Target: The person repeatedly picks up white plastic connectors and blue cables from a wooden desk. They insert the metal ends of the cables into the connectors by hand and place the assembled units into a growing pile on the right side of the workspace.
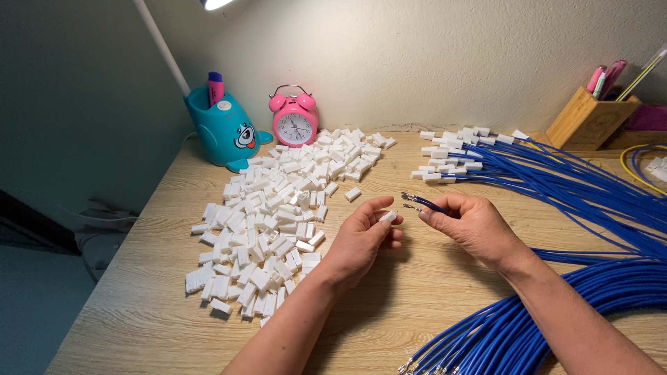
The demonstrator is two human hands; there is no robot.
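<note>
My left hand (365, 236) pinches a small white plastic connector housing (388, 217) between thumb and fingers, over the middle of the wooden desk (139, 312). My right hand (469, 223) grips two blue wires (425, 203); their metal-tipped ends point left toward the housing, a short gap away. A big heap of loose white housings (278, 215) lies just left of my left hand.
A bundle of blue wires fitted with white housings (451, 156) fans across the back right. More blue wires (528, 319) lie at the lower right. A teal pen holder (226, 132), a pink alarm clock (294, 118) and a wooden pen box (590, 118) stand by the wall.
</note>
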